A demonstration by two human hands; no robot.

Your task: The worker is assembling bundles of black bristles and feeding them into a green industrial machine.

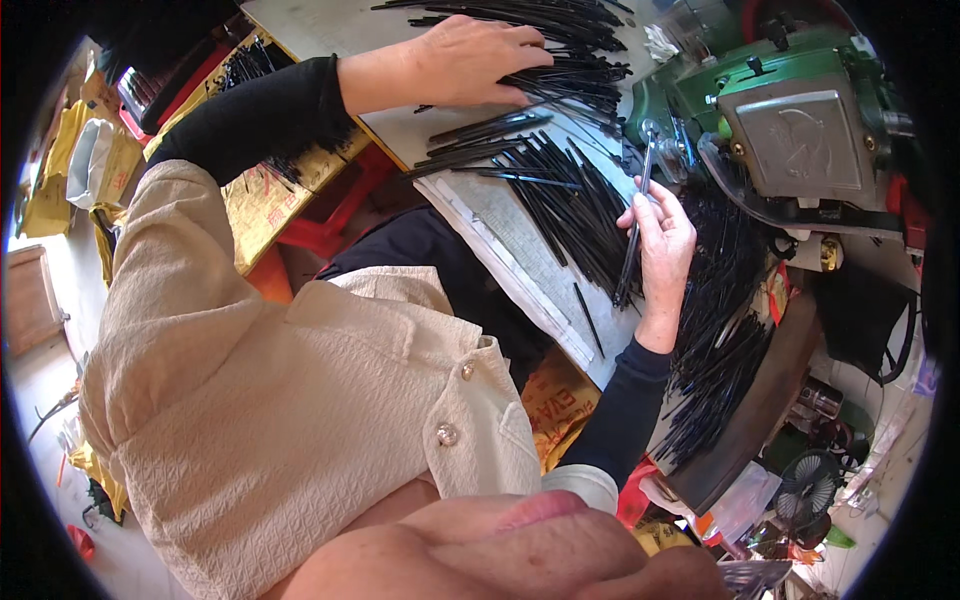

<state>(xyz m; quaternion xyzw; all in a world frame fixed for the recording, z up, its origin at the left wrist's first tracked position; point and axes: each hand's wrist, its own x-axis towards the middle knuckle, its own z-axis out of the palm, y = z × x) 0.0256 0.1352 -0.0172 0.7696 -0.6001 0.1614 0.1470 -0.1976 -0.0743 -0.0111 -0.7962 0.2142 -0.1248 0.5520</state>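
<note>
My right hand (660, 235) is closed around a thin black rod (632, 255). The rod stands nearly lengthwise to the view, its shiny upper end close to the front of a green machine (790, 110). Over a heap of similar black rods (580, 60) at the far side of the table lies my left hand (470, 62). Its fingers are bent and apart, touching the heap; no rod shows clearly in its grasp. Between my hands, more loose black rods (570, 200) are spread across the pale tabletop (400, 125).
A large mass of black rods (715, 330) lies right of my right forearm, beside a dark metal edge (760, 420). A small fan (808, 485) stands at the lower right. Yellow printed sacking (265, 205) and a red stool (345, 205) are by my left arm.
</note>
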